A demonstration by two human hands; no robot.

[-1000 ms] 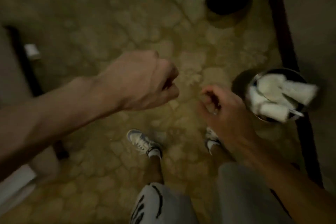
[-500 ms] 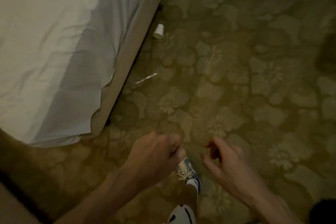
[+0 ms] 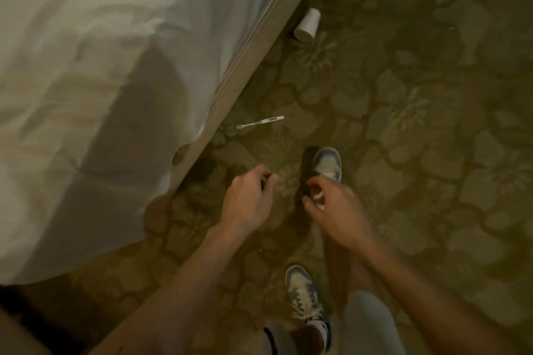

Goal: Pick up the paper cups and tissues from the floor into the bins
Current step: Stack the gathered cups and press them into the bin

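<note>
Paper cup (image 3: 307,24) on its side on carpet (image 3: 418,130), just beside bed base (image 3: 259,46), well apart from both hands. Left hand (image 3: 248,199) loosely curled, holding nothing. Right hand (image 3: 339,212) curled, pinching a small white scrap (image 3: 317,198) — identity unclear

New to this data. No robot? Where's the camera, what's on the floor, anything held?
No robot: a person works bare-handed, and the only camera sits on their head, looking down. The arms entering from below are their own: left hand and right hand, above their shoes on a patterned carpet. A white-sheeted bed fills the left. Beside it on the carpet lie a paper cup on its side and a thin white stick, perhaps a toothbrush. The right hand's fingers pinch a small white scrap; the left hand's fingers are loosely curled, seemingly empty.
</note>
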